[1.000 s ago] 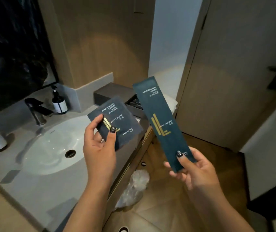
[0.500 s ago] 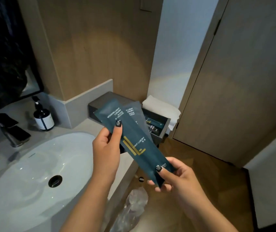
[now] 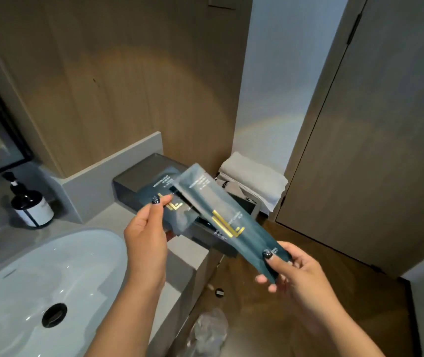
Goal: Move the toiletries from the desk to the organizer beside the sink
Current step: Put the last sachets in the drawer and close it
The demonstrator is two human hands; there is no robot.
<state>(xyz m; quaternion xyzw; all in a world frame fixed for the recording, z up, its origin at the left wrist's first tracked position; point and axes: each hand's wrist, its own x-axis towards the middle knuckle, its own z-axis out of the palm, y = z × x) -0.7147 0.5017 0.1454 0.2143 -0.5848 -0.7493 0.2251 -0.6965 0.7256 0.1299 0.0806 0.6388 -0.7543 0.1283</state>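
You have one view only, worn on the head, looking forward and steeply down across the counter [image 3: 180,256] corner from close range. It faces the wood wall [image 3: 128,86], with the sink [image 3: 38,274] lower left and the door [image 3: 373,150] at right.

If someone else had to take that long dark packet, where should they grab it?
By the free upper end of the long packet, from the side, pinching its flat faces. It is thin and flat, tilted up toward the organizer, and the right hand already covers its lower end.
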